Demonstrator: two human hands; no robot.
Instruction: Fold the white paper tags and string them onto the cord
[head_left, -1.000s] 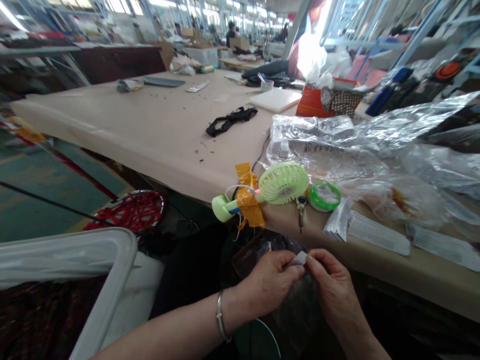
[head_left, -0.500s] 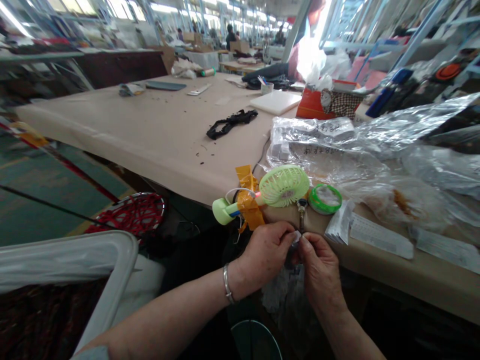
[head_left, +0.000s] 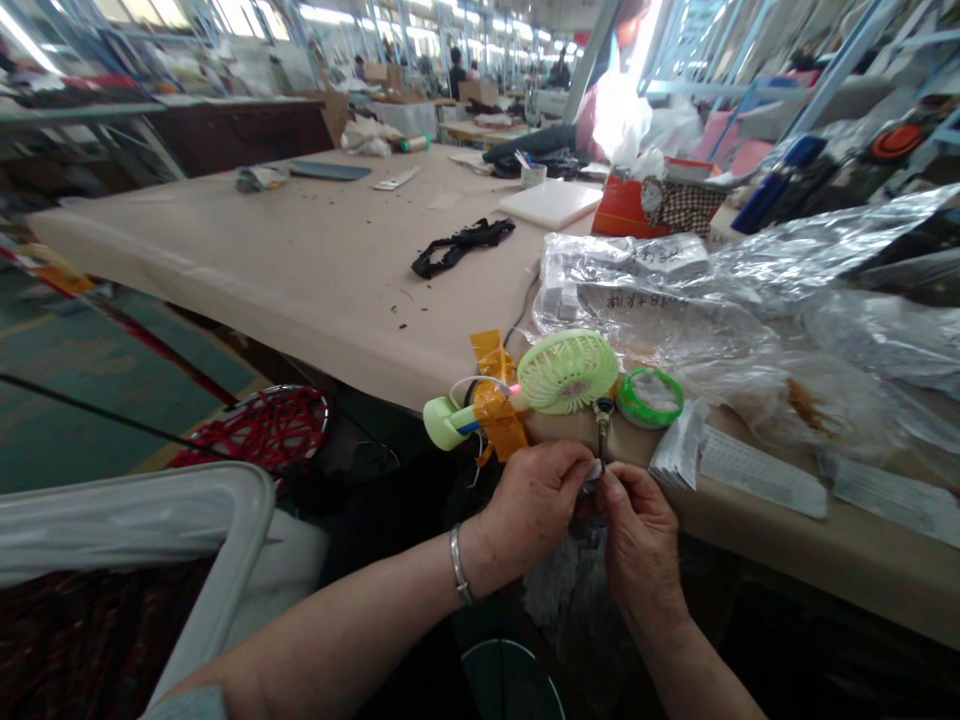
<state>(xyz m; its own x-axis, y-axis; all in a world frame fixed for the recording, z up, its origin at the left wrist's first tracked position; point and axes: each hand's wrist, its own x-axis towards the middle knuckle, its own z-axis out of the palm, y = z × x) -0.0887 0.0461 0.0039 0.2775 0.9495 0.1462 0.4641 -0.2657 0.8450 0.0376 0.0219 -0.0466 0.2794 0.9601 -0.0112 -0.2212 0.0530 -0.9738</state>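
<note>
At the table's front edge my left hand (head_left: 536,500) is closed in a pinch on a small whitish piece (head_left: 592,470), whose kind I cannot make out. My right hand (head_left: 641,530) pinches close beside it; what lies between its fingertips is mostly hidden. Just above the fingertips a slim dark metal rod (head_left: 603,430) sticks out from the table edge, its lower end at my fingers. Behind it is a light green handheld fan (head_left: 570,372), fixed with orange tape (head_left: 499,405). A green round tub (head_left: 650,397) with whitish contents sits to the right.
Folded silvery sheets (head_left: 679,450) and printed label strips (head_left: 761,470) lie along the right edge. Clear plastic bags (head_left: 622,290) cover the table beyond. A black strap (head_left: 461,247) lies mid-table. A white bin (head_left: 247,500) stands at lower left, near a red-wrapped round frame (head_left: 262,425).
Both hands stay at nearly the same spot below the rod, with only slight finger movement. The whitish piece shows a little less between the fingertips.
</note>
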